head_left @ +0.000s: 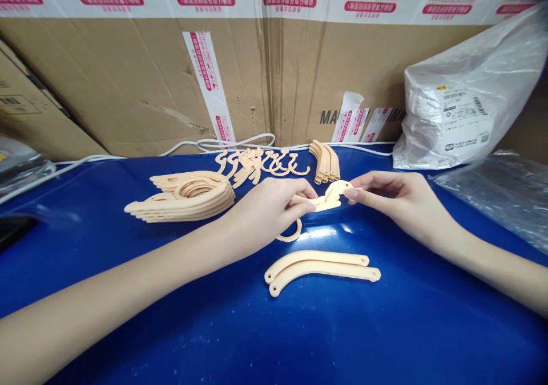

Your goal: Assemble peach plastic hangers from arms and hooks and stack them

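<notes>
Between the thumb and fingers of my left hand [272,211] is a beige plastic hanger piece [327,203] with a rounded, holed end. My right hand [396,199] pinches that same end from the other side. A curved beige hook [291,234] shows below my left hand; whether it joins the held piece is hidden. Nearer to me, two curved beige hanger arms [323,265] with holes at their ends lie side by side on the blue table surface [299,333].
Left of my hands is a stack of beige hanger bodies [184,199]. Behind them lie several loose hooks [280,162], small pieces [248,165] and a bundle of curved arms [325,161]. A white cable [171,148], cardboard boxes [141,88] and a plastic-wrapped package [454,100] line the back.
</notes>
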The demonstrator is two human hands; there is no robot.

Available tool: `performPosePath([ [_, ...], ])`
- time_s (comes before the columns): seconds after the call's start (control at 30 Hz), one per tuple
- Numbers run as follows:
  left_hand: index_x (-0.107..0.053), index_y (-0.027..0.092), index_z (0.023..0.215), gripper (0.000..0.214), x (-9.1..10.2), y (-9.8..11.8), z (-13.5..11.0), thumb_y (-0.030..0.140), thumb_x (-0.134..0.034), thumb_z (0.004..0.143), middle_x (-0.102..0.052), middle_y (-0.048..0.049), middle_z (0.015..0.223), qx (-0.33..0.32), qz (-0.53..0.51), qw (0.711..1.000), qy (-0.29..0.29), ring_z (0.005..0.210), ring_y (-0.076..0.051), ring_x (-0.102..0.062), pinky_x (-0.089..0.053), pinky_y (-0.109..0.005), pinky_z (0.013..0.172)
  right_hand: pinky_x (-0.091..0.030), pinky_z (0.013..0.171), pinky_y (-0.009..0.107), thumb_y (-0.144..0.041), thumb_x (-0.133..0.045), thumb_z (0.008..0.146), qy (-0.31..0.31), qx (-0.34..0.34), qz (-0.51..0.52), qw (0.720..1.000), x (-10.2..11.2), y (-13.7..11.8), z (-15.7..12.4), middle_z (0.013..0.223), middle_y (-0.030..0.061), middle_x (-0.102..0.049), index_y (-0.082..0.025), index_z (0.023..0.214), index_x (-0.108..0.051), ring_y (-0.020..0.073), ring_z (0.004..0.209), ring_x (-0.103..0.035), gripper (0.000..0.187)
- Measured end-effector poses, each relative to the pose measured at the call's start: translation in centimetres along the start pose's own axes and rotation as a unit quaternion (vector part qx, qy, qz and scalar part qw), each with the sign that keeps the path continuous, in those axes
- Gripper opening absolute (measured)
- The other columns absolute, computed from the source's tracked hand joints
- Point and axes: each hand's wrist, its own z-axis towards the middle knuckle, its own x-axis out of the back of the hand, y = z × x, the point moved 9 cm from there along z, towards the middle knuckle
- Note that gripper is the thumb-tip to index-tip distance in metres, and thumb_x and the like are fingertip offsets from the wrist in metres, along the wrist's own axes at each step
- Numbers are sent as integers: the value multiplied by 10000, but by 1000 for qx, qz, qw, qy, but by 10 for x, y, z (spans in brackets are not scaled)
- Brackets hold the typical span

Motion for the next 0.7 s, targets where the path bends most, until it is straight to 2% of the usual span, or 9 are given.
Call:
performPosePath([
  [0.13, -669, 190, 1026, 183, -8, 3, 0, 179, -506, 943, -690, -18, 992, -49, 86, 995, 4, 946, -182, -586, -434, -323, 837, -473, 691, 333, -540, -674, 760, -29, 1, -82, 996, -1, 7, 5, 833, 31, -738, -216, 785, -726, 215, 763, -639, 329],
  [0.27, -692, 183, 1000, 177, -12, 0, 0, 177, -526, 938, -665, -38, 969, -45, 145, 988, -6, 948, -202, -570, -442, -349, 839, -445, 746, 354, -527, -650, 777, -45, -9, -116, 992, -5, 14, 8, 858, 29, -737, -219, 790, -730, 228, 815, -632, 319],
  [0.53, -679, 180, 975, 154, -12, -4, 1, 178, -530, 935, -657, -35, 966, -46, 148, 988, -2, 953, -202, -565, -436, -355, 848, -423, 688, 349, -580, -631, 782, -48, 10, -146, 988, -8, 19, 10, 879, 36, -728, -227, 854, -740, 232, 807, -615, 376],
  [0.7, -672, 185, 962, 139, -10, -5, 2, 194, -538, 928, -658, -30, 950, -44, 151, 988, 3, 926, -199, -571, -431, -346, 818, -430, 685, 343, -530, -582, 851, -42, 80, -214, 973, -8, 7, 8, 887, 36, -710, -234, 870, -729, 201, 764, -616, 331],
])
